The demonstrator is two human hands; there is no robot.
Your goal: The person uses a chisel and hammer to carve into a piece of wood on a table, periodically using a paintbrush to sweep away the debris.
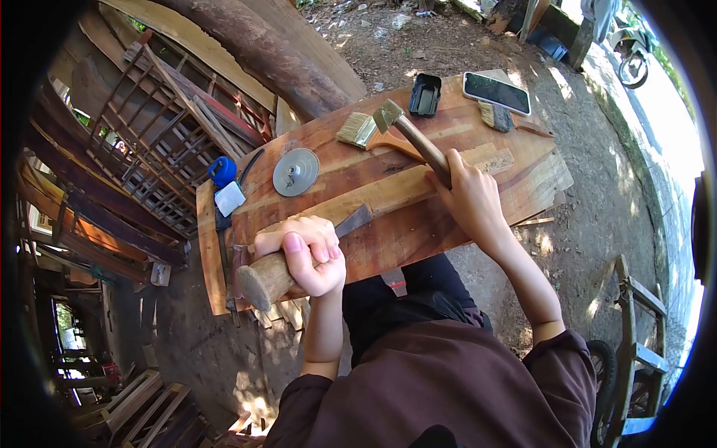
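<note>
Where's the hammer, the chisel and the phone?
hammer [389, 114], head view, on its metal head.
chisel [266, 280], head view, on its round wooden handle.
phone [497, 92], head view, on the middle of its dark screen.

Chisel [314, 250] and hammer [414, 138] over your plank [418, 224]

Your wooden-handled chisel's blade rests on the plank; your hammer tilts, head far.

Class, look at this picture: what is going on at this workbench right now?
A person is working wood outdoors. The left hand grips a chisel by its round wooden handle, the blade lying on a wooden slab. The right hand holds a hammer, its head raised above the slab. Farther along the slab lie a paintbrush, a metal disc, a phone and a small black case.
</note>
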